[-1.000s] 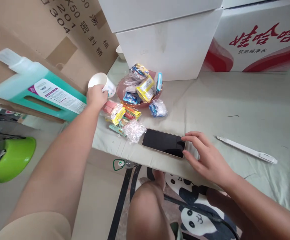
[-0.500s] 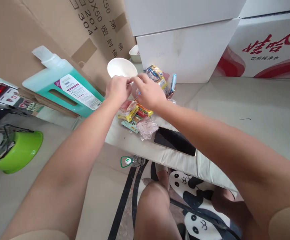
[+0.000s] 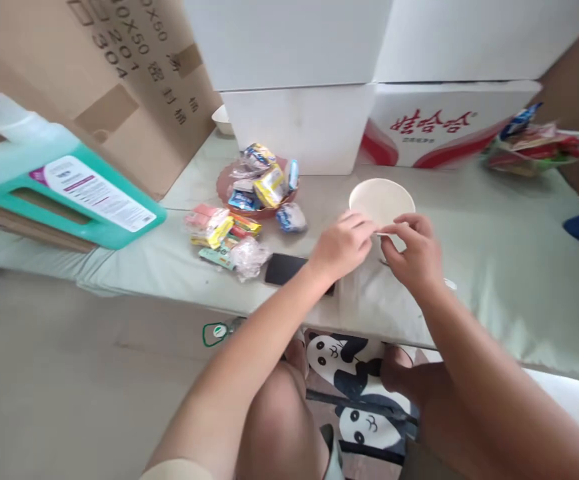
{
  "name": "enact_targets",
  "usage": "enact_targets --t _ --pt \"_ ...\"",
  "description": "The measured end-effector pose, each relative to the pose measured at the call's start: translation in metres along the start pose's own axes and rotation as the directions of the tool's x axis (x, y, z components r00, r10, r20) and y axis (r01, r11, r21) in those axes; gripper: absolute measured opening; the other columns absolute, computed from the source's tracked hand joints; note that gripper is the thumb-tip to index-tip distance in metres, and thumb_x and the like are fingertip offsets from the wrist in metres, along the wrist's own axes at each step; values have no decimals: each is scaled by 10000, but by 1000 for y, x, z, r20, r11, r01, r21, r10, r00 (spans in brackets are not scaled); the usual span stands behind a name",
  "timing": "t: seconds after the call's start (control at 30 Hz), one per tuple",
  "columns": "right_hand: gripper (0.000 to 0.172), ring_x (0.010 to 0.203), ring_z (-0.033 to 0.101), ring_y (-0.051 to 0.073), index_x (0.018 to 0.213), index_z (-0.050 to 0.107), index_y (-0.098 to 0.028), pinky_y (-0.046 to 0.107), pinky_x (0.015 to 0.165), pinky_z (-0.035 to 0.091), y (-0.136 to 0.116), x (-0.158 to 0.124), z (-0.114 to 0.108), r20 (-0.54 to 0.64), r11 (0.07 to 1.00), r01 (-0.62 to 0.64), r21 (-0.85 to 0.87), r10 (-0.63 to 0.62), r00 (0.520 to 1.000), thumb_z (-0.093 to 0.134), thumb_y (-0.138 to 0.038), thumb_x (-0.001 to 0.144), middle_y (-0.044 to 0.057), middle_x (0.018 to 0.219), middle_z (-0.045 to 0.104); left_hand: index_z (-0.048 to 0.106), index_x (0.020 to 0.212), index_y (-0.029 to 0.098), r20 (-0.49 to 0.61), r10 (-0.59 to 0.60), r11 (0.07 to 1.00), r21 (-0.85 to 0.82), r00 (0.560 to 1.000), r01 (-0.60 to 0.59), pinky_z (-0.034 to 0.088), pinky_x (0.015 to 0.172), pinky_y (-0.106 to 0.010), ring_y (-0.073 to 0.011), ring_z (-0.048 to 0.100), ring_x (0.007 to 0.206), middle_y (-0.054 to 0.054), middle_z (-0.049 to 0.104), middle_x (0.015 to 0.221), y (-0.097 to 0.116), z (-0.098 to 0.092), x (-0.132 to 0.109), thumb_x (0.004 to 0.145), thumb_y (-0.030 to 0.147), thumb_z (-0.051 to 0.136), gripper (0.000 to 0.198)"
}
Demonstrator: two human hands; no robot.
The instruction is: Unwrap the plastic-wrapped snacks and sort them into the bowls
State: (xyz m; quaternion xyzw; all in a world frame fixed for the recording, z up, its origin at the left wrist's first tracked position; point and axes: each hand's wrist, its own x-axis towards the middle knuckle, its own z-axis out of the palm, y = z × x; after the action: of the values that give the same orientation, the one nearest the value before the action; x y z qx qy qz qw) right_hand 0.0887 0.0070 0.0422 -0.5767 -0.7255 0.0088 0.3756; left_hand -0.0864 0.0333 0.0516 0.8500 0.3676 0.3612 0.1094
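Paper cup (image 3: pixel 382 200) carried rightward, left hand (image 3: pixel 342 248), right hand (image 3: pixel 415 259) apparently gripping rim

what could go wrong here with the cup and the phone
1. The cup is pinched only at its near rim by the left grip and right grip. The thin rim might buckle, or the cup could tip over.
2. The phone lies near the table edge, partly under the left forearm. A sweep of that arm could push it off.
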Motion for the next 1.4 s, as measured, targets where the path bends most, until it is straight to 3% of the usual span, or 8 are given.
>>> enact_targets --t 0.1,0.23,0.5,0.67,0.83,1.07,1.23,1.4 --pt "218 906 651 252 988 737 -232 466 861 567 35 -25 -18 -82 986 -168 -12 167 983 531 -269 924 152 1229 602 655 1146 243 -107 -27 992 -126 994 14 535 1103 -454 -254 636 1259 -110 714 1188 31 62 6 905 36 532 340" --pt "311 829 632 214 1170 698 -221 426 804 573 56 -29 -35 -22 966 -258 26 259 966 489 -261 943 162 1292 576 512 1335 282 -236 -175 981 -129 956 148 476 1188 -480 -254 573 1369 -127 617 1377 59 91 15 927 129 569 439" --pt "291 1031 652 295 1133 695 -194 428 875 532 62 -47 -38 379 970 -173 173 96 920 466 -226 957 136 1126 692 631 1205 230 -341 -592 715 196 730 671 438 1204 -550 -337 577 1338 -150 591 1321 49 52 -19 819 178 682 394" --pt "363 1123 605 355 1252 689 -168 484 937 491 51 -54 -26 429 997 -72 -20 73 900 494 -200 948 179 1261 655 695 1220 268 -298 -719 509 390 628 768 334 1189 -748 -461 464 1450 -182 564 1442 42 28 -61 821 333 752 407" --pt "361 1026 600 354 1253 687 -177 487 858 486 38 -57 -7 401 986 -66 -155 124 908 494 -224 951 177 1216 673 699 1284 296 -21 -743 576 489 669 655 246 1105 -904 -579 312 1519 -190 548 1515 51 31 -73 798 519 789 542" --pt "414 1012 603 324 1210 695 -154 456 881 479 42 -57 15 355 994 23 -105 16 935 496 -107 850 159 1136 685 753 1049 283 317 -475 863 351 821 364 236 1289 -659 -348 435 1511 -58 660 1412 42 21 -67 894 353 713 176" --pt "416 1050 607 324 1188 702 -194 443 856 443 39 -55 19 361 992 75 -100 -35 932 496 -85 844 132 1138 685 687 1339 279 105 -672 703 401 733 588 407 1154 -674 -445 424 1447 -178 474 1539 40 16 -73 790 390 839 580" --pt "393 1006 608 298 1160 708 -209 418 825 406 41 -58 13 365 992 72 -106 -28 931 495 -79 855 110 1143 696 670 1398 261 114 -695 692 377 710 616 512 1025 -504 -324 562 1097 -141 578 1178 35 13 -79 874 365 750 540"
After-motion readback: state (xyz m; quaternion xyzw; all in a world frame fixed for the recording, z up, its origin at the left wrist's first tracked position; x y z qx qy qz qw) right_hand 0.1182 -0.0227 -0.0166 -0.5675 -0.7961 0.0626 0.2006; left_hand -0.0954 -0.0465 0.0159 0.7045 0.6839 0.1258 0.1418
